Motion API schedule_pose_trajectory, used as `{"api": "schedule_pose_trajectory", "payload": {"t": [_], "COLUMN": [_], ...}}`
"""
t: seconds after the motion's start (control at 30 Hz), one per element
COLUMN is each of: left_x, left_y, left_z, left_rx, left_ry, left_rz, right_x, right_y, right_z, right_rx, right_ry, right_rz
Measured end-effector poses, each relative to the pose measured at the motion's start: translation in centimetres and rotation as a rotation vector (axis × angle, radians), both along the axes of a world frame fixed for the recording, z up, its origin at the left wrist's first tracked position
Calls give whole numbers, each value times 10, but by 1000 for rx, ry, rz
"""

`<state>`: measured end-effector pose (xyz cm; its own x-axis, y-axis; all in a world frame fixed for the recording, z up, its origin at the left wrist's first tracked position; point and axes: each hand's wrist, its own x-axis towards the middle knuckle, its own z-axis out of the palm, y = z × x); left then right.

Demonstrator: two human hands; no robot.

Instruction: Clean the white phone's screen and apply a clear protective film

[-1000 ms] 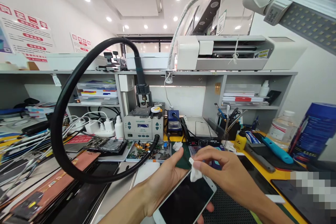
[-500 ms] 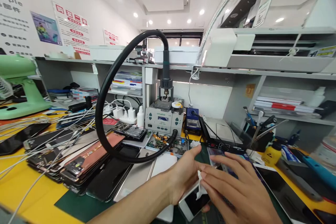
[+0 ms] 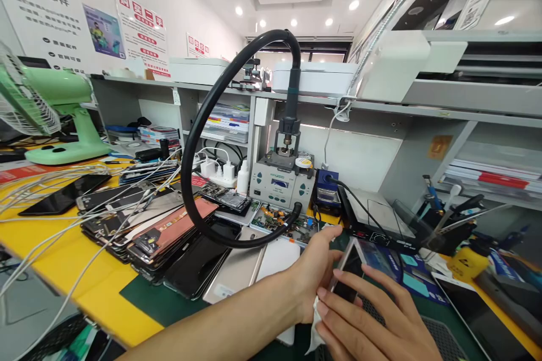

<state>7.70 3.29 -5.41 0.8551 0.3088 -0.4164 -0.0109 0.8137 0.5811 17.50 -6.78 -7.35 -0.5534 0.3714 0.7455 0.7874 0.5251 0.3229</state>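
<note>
A white-framed smartphone [image 3: 352, 260] with a dark screen lies tilted in my left hand [image 3: 314, 272], whose thumb points up along its far side. My right hand [image 3: 376, 316] covers the near part of the phone, fingers together over the screen. Beneath those fingers a crumpled white tissue [image 3: 314, 328] is pressed, its loose end hanging at the left edge. Part of the phone is hidden by my right hand. Under both hands spreads a dark green mat [image 3: 169, 300].
Stacked phone parts [image 3: 169, 231] lie left of my arm, with white cables [image 3: 97, 220] trailing across. Behind stands a hot-air station [image 3: 282, 183] with a looping black hose [image 3: 190, 163]. A tablet [image 3: 478, 307] and a yellow bottle [image 3: 468, 262] are at right.
The tissue and my right fingers have shifted from mid-screen to the phone's near left edge, uncovering its far end. The head view has turned left, so the bench appears further right.
</note>
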Motion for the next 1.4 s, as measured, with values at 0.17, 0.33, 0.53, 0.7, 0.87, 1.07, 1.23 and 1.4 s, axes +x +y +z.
{"api": "schedule_pose_trajectory", "payload": {"t": [0.17, 0.33, 0.53, 0.7, 0.87, 1.07, 1.23, 1.4], "left_x": [3, 6, 3, 3, 0, -7, -7, -8], "left_y": [1, 5, 3, 7, 13, 22, 26, 23], "left_z": [-11, -18, -10, -11, -3, 2, -3, 2], "left_rx": [-85, -168, -190, -193, -199, -178, -130, -79], "left_ry": [-131, -40, 85, -9, -87, -145, -240, -322], "left_rz": [-11, 141, 347, 408, 404, 323, 258, 266], "right_x": [4, 7, 9, 11, 18, 28, 28, 28], "right_y": [-2, -3, -3, -1, -3, -9, -10, -13], "right_z": [5, 4, 5, 4, 7, 19, 17, 15], "right_rx": [-18, 23, 22, 26, -9, -61, -131, -276], "right_ry": [-37, -35, -42, -4, 26, 37, 193, 379], "right_rz": [11, -3, -35, -42, -40, -49, -9, 47]}}
